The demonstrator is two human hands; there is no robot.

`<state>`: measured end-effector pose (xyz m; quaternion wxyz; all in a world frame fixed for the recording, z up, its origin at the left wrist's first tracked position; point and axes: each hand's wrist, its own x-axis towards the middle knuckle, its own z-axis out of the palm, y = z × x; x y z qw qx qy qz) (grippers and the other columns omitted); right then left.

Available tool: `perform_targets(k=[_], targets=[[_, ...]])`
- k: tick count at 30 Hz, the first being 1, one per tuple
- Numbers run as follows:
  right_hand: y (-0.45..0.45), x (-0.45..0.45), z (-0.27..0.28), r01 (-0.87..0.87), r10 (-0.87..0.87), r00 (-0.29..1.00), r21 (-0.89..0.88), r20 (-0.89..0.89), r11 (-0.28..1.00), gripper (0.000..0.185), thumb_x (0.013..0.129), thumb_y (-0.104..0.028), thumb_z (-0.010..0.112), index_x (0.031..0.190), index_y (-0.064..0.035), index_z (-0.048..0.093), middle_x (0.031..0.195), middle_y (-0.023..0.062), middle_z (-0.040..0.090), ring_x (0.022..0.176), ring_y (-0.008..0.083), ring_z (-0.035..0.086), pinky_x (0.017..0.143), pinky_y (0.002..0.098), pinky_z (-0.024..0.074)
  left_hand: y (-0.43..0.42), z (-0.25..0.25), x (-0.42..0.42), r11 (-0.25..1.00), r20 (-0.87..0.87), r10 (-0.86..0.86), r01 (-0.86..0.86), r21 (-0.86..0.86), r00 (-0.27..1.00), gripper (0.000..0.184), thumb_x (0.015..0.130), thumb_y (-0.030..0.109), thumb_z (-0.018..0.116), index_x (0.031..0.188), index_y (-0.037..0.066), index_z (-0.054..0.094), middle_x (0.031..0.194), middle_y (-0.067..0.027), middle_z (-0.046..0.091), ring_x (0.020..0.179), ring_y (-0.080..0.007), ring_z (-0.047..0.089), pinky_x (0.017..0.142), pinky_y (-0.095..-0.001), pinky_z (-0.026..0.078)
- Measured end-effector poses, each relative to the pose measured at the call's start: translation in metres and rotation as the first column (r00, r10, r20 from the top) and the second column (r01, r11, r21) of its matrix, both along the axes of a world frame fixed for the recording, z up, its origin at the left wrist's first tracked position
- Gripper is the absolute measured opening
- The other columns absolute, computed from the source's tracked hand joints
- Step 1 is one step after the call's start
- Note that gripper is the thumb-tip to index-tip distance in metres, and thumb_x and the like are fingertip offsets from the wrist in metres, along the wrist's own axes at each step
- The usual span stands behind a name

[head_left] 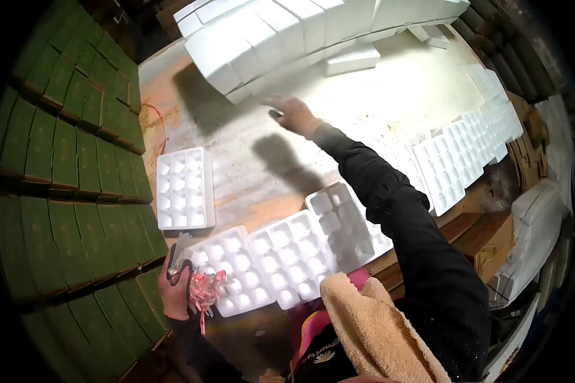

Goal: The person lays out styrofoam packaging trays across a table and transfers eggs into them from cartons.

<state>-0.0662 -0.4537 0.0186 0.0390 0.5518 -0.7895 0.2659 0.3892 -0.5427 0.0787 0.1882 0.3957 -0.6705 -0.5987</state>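
Holding hand: the left hand (pixel 175 288) is curled, its fingers closed on a crumpled red-and-white bundle (pixel 206 291); the exact grip is partly hidden.
Bundle: it sticks out on the right side of the left hand, over the near foam tray (pixel 233 265), with a loose strand hanging below it.
Clear plastic: a wisp of clear plastic (pixel 183 244) shows just above the left hand's fingers; whether it belongs to the bundle I cannot tell.
Reaching hand: the right hand (pixel 295 117) is open and holds nothing that shows, fingers stretched toward the left; its shadow falls apart from it on the worktop (pixel 236 172).
White blocks: a long row of white blocks (pixel 268 38) stands beyond the right hand, and a loose white block (pixel 352 59) lies in front of that row, beyond the hand and to its right.
Lone tray: a foam tray with round hollows (pixel 182 191) lies beyond the left hand, well apart from the right.
Tray row: more foam trays (pixel 292 258) run rightward from the left hand along the worktop's near edge, passing under the right sleeve (pixel 390 185).
Green boxes: stacked green boxes (pixel 64 140) rise to the left of the left hand.
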Motion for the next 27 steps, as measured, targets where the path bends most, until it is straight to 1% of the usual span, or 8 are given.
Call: perform_targets(k=[4, 7, 9, 14, 18, 21, 24, 27], targets=[[0.124, -0.183, -0.014, 0.729, -0.731, 0.682, 0.118, -0.031, 0.675, 0.069, 0.079, -0.018, 0.066, 0.142, -0.0256, 0.037, 0.144, 0.0142, 0.036, 0.128, 0.0370, 0.042, 0.101, 0.0433, 0.0438, -0.016, 0.037, -0.056, 0.998, -0.045, -0.069, 0.069, -0.014, 0.997, 0.051, 0.080, 0.002, 0.062, 0.130, -0.006, 0.052, 0.113, -0.0094, 0.064, 0.099, -0.0148, 0.060, 0.086, -0.0260, 0.048], [0.179, -0.281, -0.019, 0.875, -0.901, 0.434, 0.242, -0.008, 0.419, 0.086, 0.076, -0.016, 0.071, 0.147, -0.0322, 0.026, 0.152, 0.0166, 0.023, 0.133, 0.0402, 0.037, 0.103, 0.0433, 0.0438, -0.038, 0.029, -0.132, 0.997, -0.112, -0.054, 0.048, -0.058, 0.992, 0.054, 0.079, -0.001, 0.061, 0.133, -0.004, 0.050, 0.119, -0.0098, 0.061, 0.106, -0.0160, 0.058, 0.089, -0.0263, 0.047], [0.200, -0.336, -0.039, 0.866, -0.880, 0.473, 0.161, 0.046, 0.474, 0.097, 0.072, -0.013, 0.075, 0.149, -0.0359, 0.021, 0.153, 0.0203, 0.019, 0.136, 0.0414, 0.032, 0.105, 0.0443, 0.0422, -0.062, 0.011, -0.191, 0.984, -0.133, -0.056, 0.032, -0.173, 0.989, 0.063, 0.078, 0.000, 0.064, 0.138, -0.001, 0.043, 0.113, -0.0075, 0.058, 0.097, -0.0143, 0.055, 0.083, -0.0254, 0.047], [0.209, -0.394, -0.062, 0.697, -0.700, 0.712, 0.072, 0.046, 0.714, 0.084, 0.072, -0.010, 0.077, 0.143, -0.0280, 0.036, 0.143, 0.0205, 0.038, 0.131, 0.0375, 0.041, 0.104, 0.0409, 0.0435, -0.135, -0.051, -0.335, 0.830, -0.134, -0.043, -0.039, -0.557, 0.990, 0.090, 0.074, 0.003, 0.074, 0.150, 0.008, 0.026, 0.098, -0.0017, 0.053, 0.076, -0.0101, 0.046, 0.070, -0.0231, 0.045], [0.227, -0.392, -0.058, 0.675, -0.675, 0.737, -0.006, -0.043, 0.737, 0.051, 0.073, -0.015, 0.078, 0.122, -0.0178, 0.063, 0.122, 0.0139, 0.056, 0.108, 0.0325, 0.059, 0.097, 0.0386, 0.0481, -0.172, -0.057, -0.407, 0.789, 0.030, 0.047, -0.019, -0.614, 0.998, 0.074, 0.075, 0.010, 0.072, 0.138, 0.008, 0.035, 0.098, -0.0053, 0.057, 0.080, -0.0148, 0.051, 0.072, -0.0263, 0.046], [0.250, -0.342, 0.008, 0.642, -0.632, 0.767, 0.147, -0.114, 0.752, 0.049, 0.074, -0.017, 0.077, 0.121, -0.0147, 0.064, 0.115, 0.0132, 0.060, 0.104, 0.0310, 0.060, 0.092, 0.0375, 0.0485, -0.188, -0.051, -0.423, 0.770, 0.163, 0.074, 0.047, -0.636, 0.984, 0.062, 0.075, 0.016, 0.071, 0.130, 0.007, 0.043, 0.099, -0.0081, 0.059, 0.083, -0.0183, 0.054, 0.074, -0.0287, 0.048], [0.273, -0.284, 0.083, 0.453, -0.486, 0.860, 0.206, 0.157, 0.868, 0.042, 0.080, -0.023, 0.071, 0.118, -0.0080, 0.065, 0.098, 0.0074, 0.060, 0.084, 0.0208, 0.057, 0.073, 0.0310, 0.0449, -0.199, -0.044, -0.415, 0.744, 0.277, 0.070, 0.135, -0.655, 0.958, 0.052, 0.075, 0.021, 0.070, 0.121, 0.006, 0.050, 0.099, -0.0108, 0.062, 0.086, -0.0218, 0.058, 0.076, -0.0311, 0.049], [0.290, -0.209, 0.145, 0.261, -0.365, 0.708, 0.257, 0.604, 0.931, 0.040, 0.086, -0.030, 0.066, 0.115, -0.0012, 0.065, 0.081, 0.0016, 0.061, 0.065, 0.0105, 0.053, 0.055, 0.0245, 0.0414, -0.207, -0.033, -0.386, 0.732, 0.374, 0.048, 0.222, -0.644, 0.926, 0.044, 0.075, 0.027, 0.069, 0.112, 0.006, 0.058, 0.100, -0.0135, 0.065, 0.089, -0.0253, 0.061, 0.078, -0.0335, 0.050]])
